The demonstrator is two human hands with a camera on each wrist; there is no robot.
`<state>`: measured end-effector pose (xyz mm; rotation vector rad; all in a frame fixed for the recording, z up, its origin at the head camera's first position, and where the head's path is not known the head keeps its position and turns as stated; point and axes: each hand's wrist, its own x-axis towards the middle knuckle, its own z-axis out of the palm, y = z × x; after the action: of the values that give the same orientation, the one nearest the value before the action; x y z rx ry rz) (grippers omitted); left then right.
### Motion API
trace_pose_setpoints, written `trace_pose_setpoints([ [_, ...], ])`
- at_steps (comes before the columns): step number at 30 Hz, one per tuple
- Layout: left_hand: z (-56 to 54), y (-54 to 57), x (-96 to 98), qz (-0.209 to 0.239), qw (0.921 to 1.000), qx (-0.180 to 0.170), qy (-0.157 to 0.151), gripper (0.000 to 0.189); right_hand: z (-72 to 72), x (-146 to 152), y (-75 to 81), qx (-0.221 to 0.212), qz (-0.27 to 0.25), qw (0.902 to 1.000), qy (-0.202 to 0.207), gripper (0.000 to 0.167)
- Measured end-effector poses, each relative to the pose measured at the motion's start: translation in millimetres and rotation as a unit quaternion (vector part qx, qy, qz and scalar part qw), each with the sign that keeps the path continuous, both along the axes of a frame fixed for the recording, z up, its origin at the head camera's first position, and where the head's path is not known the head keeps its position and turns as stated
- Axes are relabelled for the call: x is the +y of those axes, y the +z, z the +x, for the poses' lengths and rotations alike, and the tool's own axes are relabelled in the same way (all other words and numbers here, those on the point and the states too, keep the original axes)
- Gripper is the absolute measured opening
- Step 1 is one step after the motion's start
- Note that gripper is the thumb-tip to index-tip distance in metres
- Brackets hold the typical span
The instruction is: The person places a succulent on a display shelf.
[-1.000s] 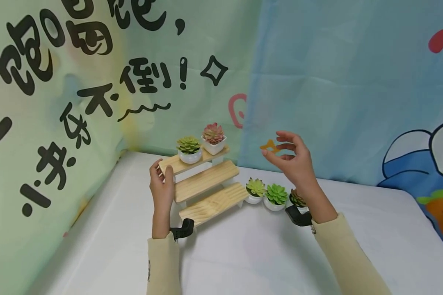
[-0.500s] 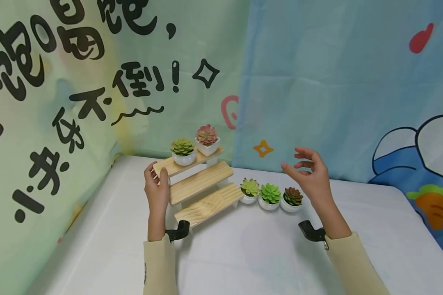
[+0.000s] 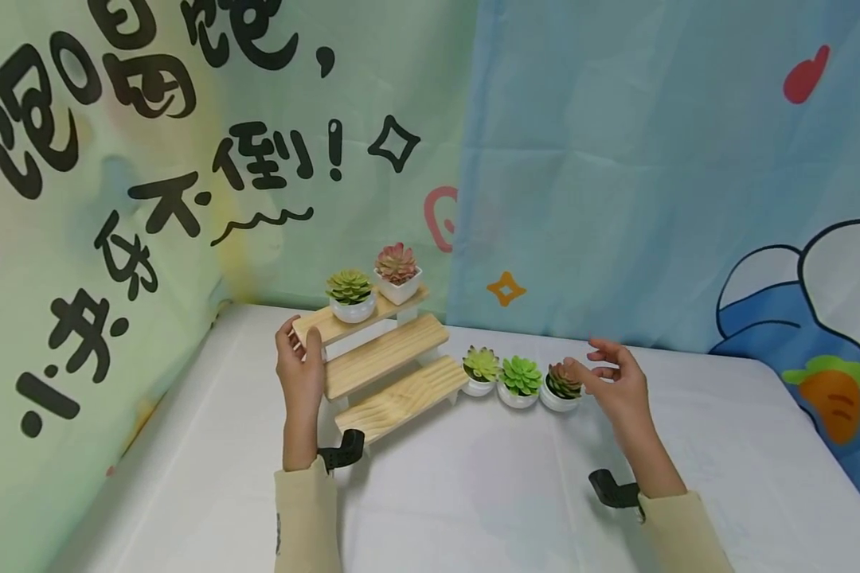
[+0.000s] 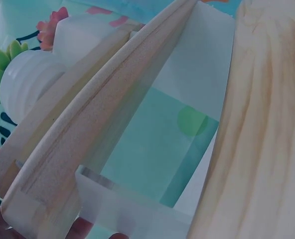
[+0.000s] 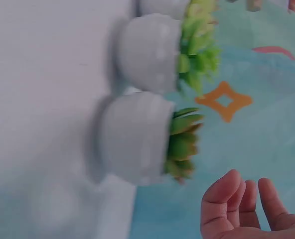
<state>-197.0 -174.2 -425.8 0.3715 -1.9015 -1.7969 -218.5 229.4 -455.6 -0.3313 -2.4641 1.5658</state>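
Note:
In the head view, my left hand (image 3: 301,362) grips the left end of a three-tier wooden stand (image 3: 387,356). The thumb is in front and the fingers reach behind; in the left wrist view fingertips show near the stand's white bracket (image 4: 132,204). On the top tier sit a green succulent (image 3: 349,287) in a round white pot and a pink succulent (image 3: 397,265) in a square one. My right hand (image 3: 619,390) hovers beside a reddish-brown succulent (image 3: 563,383) in a white pot, its fingers loosely bent. The right wrist view shows nothing held and a gap to the pot.
Left of the reddish-brown plant stand a bright green succulent (image 3: 520,376) and a yellow-green succulent (image 3: 481,364), beside the stand's lowest tier. A white cloth covers the table (image 3: 487,493). Printed fabric (image 3: 616,159) hangs along the back and left edges.
My right hand has come down and to the right, from above the row of pots to beside the reddish-brown succulent. My left hand keeps its grip on the stand. The view has shifted slightly.

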Motion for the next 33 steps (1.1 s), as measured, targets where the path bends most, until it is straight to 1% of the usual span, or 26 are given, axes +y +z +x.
trace_pose_setpoints([
  [2,0.2,0.0,-0.3,0.0,1.0,-0.002,0.0,0.046,-6.4,9,-17.6,-0.025,0.005,0.9996,-0.011,0.075],
  [3,0.4,0.1,-0.4,0.001,1.0,-0.003,-0.001,0.046,-7.7,12,-22.1,-0.039,0.01,0.9991,-0.011,0.078],
  [4,0.7,0.2,-0.4,0.001,1.0,-0.005,-0.002,0.046,-6.9,12,-23.1,-0.057,0.017,0.9982,-0.009,0.082],
  [6,1.2,0.3,-0.2,0.002,1.0,-0.006,-0.002,0.046,-1.0,6,-15.7,-0.089,0.027,0.9957,-0.004,0.086],
  [10,1.8,0.6,0.1,0.001,1.0,-0.005,0.0,0.046,18.9,-12,11.5,-0.14,0.036,0.9886,0.041,0.091],
  [12,1.8,0.7,0.3,0.0,1.0,-0.004,0.001,0.046,24.0,-16,16.4,-0.157,0.034,0.9849,0.065,0.091],
  [19,2.7,-0.8,0.4,0.001,1.0,-0.008,-0.004,0.046,23.4,-14,5.4,-0.179,0.02,0.9782,0.103,0.09],
  [24,3.8,-2.0,0.2,0.005,0.9999,-0.01,-0.005,0.047,20.6,-13,2.4,-0.172,0.029,0.9773,0.121,0.089],
  [29,2.5,-1.6,0.2,0.003,1.0,-0.006,-0.004,0.047,19.3,-12,2.2,-0.164,0.05,0.9767,0.129,0.087],
  [33,1.0,0.0,0.5,0.003,1.0,-0.005,-0.003,0.047,19.4,-11,1.3,-0.162,0.054,0.9776,0.122,0.087],
])
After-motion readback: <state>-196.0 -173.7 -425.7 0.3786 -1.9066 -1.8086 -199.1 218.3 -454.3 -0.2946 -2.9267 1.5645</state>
